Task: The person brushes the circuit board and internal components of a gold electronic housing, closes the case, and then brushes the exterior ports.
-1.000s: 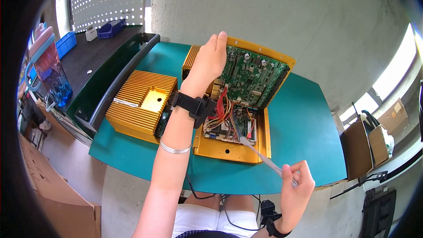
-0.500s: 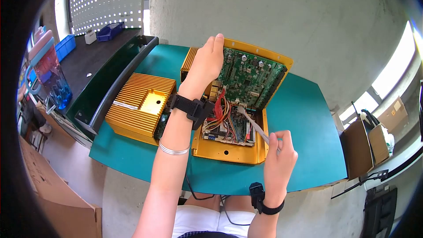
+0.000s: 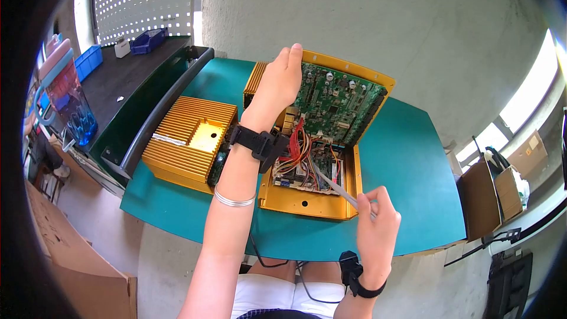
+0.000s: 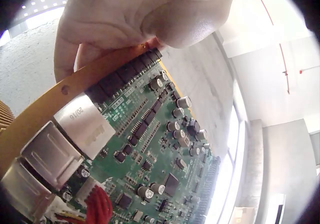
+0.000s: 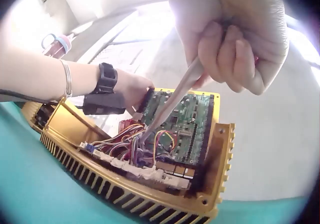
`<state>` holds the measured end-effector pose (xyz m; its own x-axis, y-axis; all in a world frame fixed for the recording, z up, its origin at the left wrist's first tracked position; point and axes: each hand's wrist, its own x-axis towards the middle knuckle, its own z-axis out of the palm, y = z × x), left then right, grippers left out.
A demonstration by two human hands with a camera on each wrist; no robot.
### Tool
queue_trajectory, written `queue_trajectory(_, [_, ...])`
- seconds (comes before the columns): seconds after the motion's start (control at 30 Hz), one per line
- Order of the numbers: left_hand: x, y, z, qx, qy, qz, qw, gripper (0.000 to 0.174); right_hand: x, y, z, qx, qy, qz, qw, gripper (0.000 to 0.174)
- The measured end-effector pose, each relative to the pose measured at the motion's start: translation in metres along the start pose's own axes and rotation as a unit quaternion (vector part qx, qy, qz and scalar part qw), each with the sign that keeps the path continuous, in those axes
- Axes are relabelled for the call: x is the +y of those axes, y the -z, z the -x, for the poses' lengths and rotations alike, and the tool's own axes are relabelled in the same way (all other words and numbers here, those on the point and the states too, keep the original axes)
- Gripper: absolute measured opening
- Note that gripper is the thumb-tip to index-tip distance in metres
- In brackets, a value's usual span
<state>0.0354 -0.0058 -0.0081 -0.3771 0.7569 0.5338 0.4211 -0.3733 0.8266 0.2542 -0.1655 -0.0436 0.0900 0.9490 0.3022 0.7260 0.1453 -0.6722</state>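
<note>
An opened gold metal case [image 3: 283, 199] stands on the teal table, its upper part with a green circuit board [image 3: 336, 106] tilted up. My left hand [image 3: 282, 81] grips the raised part's left edge; in the left wrist view its fingers [image 4: 67, 54] wrap over the gold rim. My right hand [image 3: 378, 224] holds a thin grey-white brush-like tool [image 3: 339, 190], fingers curled round its handle. The tool's far end is among the coloured wires [image 5: 120, 139] and the lower board in the right wrist view; whether it touches them I cannot tell.
A second gold finned case [image 3: 183, 142] lies left on the teal table [image 3: 413, 171]. Part of another finned case [image 3: 254, 80] is behind my left hand. Further left are a dark cart with a rail [image 3: 171, 109], a bottle [image 3: 71, 94] and blue bins [image 3: 88, 61]. Cardboard boxes [image 3: 481, 195] stand right.
The tool and my right hand first moved up and left over the lower board; the tool's tip then shifted down and left toward the wires. My left hand has kept its grip on the raised part.
</note>
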Motion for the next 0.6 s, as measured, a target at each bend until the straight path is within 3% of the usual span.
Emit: queue_trajectory(0.6, [-0.001,-0.001,0.000,0.004,-0.009,0.001,1.000,0.048,0.002,0.027,0.020,-0.050,-0.030,0.024,0.998,0.019])
